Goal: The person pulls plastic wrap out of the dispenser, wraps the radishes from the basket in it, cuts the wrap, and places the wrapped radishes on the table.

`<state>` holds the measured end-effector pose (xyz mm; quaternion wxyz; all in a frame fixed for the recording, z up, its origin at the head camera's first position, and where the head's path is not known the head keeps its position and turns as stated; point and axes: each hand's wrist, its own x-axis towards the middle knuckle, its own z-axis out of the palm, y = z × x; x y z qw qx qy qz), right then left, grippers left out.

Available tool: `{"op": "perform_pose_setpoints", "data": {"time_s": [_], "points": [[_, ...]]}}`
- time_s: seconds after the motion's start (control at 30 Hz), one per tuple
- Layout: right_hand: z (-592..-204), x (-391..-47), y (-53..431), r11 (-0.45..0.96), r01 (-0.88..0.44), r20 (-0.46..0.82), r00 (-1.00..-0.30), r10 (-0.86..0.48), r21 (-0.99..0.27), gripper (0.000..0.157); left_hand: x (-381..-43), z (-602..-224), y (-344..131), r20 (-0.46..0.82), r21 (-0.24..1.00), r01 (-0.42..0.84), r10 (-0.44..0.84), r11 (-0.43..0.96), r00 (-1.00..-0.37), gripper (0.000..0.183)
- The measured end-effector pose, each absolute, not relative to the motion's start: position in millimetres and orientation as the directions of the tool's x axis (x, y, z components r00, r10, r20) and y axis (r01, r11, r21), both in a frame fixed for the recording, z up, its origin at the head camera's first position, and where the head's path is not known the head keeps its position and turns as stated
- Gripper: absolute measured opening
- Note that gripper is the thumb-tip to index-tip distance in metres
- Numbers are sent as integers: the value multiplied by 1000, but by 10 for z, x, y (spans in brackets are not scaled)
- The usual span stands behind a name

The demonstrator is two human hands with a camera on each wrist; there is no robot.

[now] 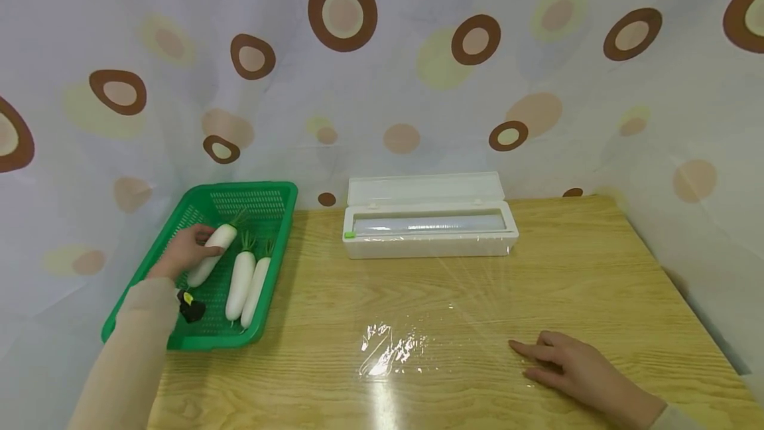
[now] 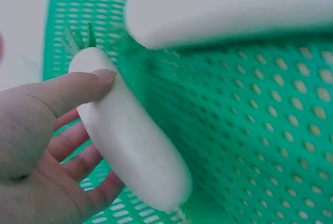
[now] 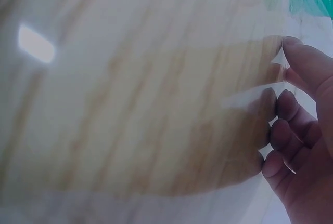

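In the green basket, my left hand (image 1: 186,249) grips a white radish (image 1: 213,255), with the thumb on one side and the fingers around the other. The left wrist view shows this radish (image 2: 130,135) lying aslant in my hand, leafy stub at the upper end. Two more white radishes (image 1: 241,284) lie beside it in the basket. On the table, my right hand (image 1: 579,370) touches the surface with its fingertips, at the right side of a sheet of clear cling film (image 1: 430,324). Its fingers (image 3: 291,104) are loosely bent and hold nothing visible.
The green basket (image 1: 292,217) stands at the table's left, with a small black item (image 1: 191,308) inside. A white cling film dispenser (image 1: 430,247) with raised lid sits at the back of the wooden table (image 1: 573,257). A patterned sheet (image 1: 406,85) hangs behind.
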<state>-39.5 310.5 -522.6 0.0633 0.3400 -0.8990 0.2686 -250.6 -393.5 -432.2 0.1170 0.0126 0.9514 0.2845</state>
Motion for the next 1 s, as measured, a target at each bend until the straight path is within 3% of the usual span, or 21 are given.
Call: {"op": "perform_pose_setpoints", "data": {"time_s": [0.37,0.67,1.0], "points": [[-5193,-371,3113,648,-608,252,-788,-561,-459,48,-2418,-3862,-3576,-67,719,40,126,694,-990,74],[-5214,-388,3113,649,-613,259,-786,-562,-450,49,-2182,-3473,-2954,7,772,142,214,619,-977,64],[-5200,-390,3091,662,-605,250,-792,-556,-443,48,-1888,-3461,-2142,99,815,296,383,498,-918,51]]}}
